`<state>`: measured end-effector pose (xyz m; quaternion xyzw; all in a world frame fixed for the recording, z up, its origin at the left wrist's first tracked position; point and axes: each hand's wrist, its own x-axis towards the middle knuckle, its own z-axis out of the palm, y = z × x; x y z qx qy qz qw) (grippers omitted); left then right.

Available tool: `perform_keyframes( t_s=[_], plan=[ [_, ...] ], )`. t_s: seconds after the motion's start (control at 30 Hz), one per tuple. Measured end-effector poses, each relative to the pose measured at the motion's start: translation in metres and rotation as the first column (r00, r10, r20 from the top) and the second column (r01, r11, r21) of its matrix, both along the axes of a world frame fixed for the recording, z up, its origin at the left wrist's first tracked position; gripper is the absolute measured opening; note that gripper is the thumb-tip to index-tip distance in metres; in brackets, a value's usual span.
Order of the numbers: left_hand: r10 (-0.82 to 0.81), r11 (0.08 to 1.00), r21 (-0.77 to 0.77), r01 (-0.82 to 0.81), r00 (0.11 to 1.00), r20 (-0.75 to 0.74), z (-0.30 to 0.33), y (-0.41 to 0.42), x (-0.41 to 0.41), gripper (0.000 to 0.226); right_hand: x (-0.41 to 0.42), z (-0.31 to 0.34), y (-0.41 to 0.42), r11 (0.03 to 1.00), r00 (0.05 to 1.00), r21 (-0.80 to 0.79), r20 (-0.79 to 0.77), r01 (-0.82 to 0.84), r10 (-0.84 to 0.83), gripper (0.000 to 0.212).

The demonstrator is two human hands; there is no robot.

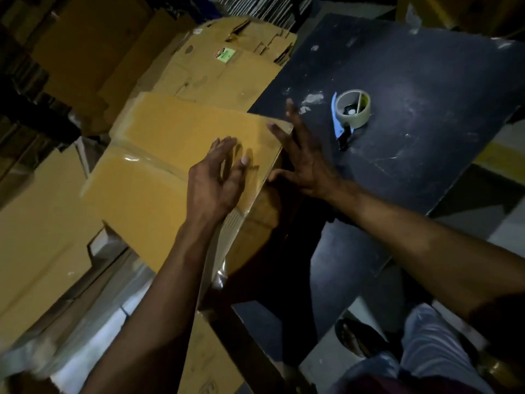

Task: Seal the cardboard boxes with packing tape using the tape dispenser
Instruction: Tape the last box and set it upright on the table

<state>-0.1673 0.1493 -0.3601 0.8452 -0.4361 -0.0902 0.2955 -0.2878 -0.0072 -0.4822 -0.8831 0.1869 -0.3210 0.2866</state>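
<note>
A taped cardboard box (159, 155) lies tilted off the left edge of the dark table (426, 81); clear tape runs across its top and down its near side. My left hand (217, 180) hovers over the box's right part with fingers loosely spread, holding nothing. At the box's right edge my right hand (301, 155) is spread open, its fingers against that edge and corner. The tape dispenser (350, 113), a clear tape roll on a blue-and-black handle, sits on the table to the right of my right hand, apart from it.
Flattened cardboard sheets (221, 66) are stacked behind the box and more lie at the left (42, 223). Under the table my leg (431, 345) and a sandalled foot (355, 336) show on the floor. Dark shelving fills the far left.
</note>
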Motion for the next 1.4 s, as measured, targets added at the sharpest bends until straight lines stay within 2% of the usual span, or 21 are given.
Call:
perform_keyframes(
  t_s=[0.03,0.1,0.2,0.27,0.33,0.43,0.57,0.63,0.73,0.8,0.83,0.9,0.97,1.07,1.17,1.3,1.4],
  plan=[
    [0.053,0.998,-0.014,-0.053,0.999,0.005,0.001,0.026,-0.005,0.050,0.000,-0.008,0.000,1.000,0.999,-0.006,0.019,-0.031,0.031,0.097],
    [0.122,0.992,-0.026,-0.121,0.991,0.058,0.005,0.075,-0.013,0.049,-0.012,-0.008,-0.006,0.996,0.996,-0.045,-0.046,-0.077,0.074,0.102],
    [0.259,0.966,-0.014,-0.259,0.962,0.087,-0.003,0.136,-0.020,0.045,-0.016,0.011,0.012,0.980,0.998,-0.197,-0.052,-0.032,0.022,0.113],
    [0.282,0.959,-0.019,-0.282,0.955,0.090,-0.015,0.171,-0.024,0.042,-0.008,0.023,0.036,0.937,0.997,-0.340,-0.050,-0.080,0.067,0.109],
    [0.287,0.957,-0.061,-0.283,0.955,0.080,-0.027,0.194,-0.028,0.037,0.002,0.022,0.060,0.903,0.987,-0.403,-0.116,-0.151,0.114,0.100],
    [0.314,0.941,-0.158,-0.300,0.946,0.077,-0.040,0.203,-0.034,0.031,0.001,0.007,0.076,0.914,0.986,-0.379,-0.132,-0.146,0.102,0.094],
    [0.368,0.913,-0.218,-0.345,0.927,0.073,-0.041,0.197,-0.043,0.028,-0.017,-0.004,0.075,0.884,0.979,-0.438,-0.185,-0.165,0.091,0.114],
    [0.366,0.914,-0.212,-0.346,0.929,0.061,-0.040,0.197,-0.044,0.028,-0.018,0.012,0.090,0.904,0.987,-0.407,-0.144,-0.130,0.078,0.110],
    [0.314,0.944,-0.115,-0.310,0.949,0.013,-0.031,0.204,-0.038,0.032,-0.004,0.033,0.128,0.889,0.987,-0.429,-0.074,-0.162,0.144,0.090],
    [0.229,0.972,-0.030,-0.235,0.963,-0.141,-0.019,0.213,-0.031,0.047,0.000,0.025,0.150,0.875,0.985,-0.454,-0.061,-0.170,0.160,0.078],
    [0.179,0.984,0.020,-0.179,0.960,-0.214,-0.012,0.218,-0.028,0.057,-0.003,0.017,0.154,0.867,0.984,-0.466,-0.075,-0.178,0.161,0.076],
    [0.054,0.988,0.155,-0.016,0.968,-0.246,0.006,0.227,-0.020,0.076,-0.019,-0.002,0.148,0.821,0.974,-0.526,-0.157,-0.221,0.162,0.088],
    [-0.096,0.915,0.372,0.155,0.980,-0.174,0.020,0.231,-0.010,0.093,-0.037,-0.007,0.139,0.785,0.957,-0.552,-0.221,-0.280,0.186,0.096],
    [-0.281,0.784,0.567,0.253,0.959,-0.040,0.026,0.231,0.002,0.113,-0.035,0.019,0.148,0.841,0.962,-0.473,-0.201,-0.261,0.186,0.091],
    [-0.315,0.778,0.592,0.211,0.946,0.077,0.017,0.236,-0.001,0.118,-0.016,0.034,0.180,0.819,0.961,-0.508,-0.200,-0.267,0.189,0.086],
    [-0.296,0.802,0.572,0.176,0.947,0.124,0.011,0.235,-0.008,0.122,-0.010,0.013,0.182,0.748,0.954,-0.593,-0.208,-0.299,0.217,0.072],
    [-0.284,0.792,0.597,0.128,0.943,0.174,0.012,0.232,-0.012,0.120,-0.015,0.013,0.164,0.639,0.917,-0.657,-0.301,-0.399,0.262,0.083]
  ],
)
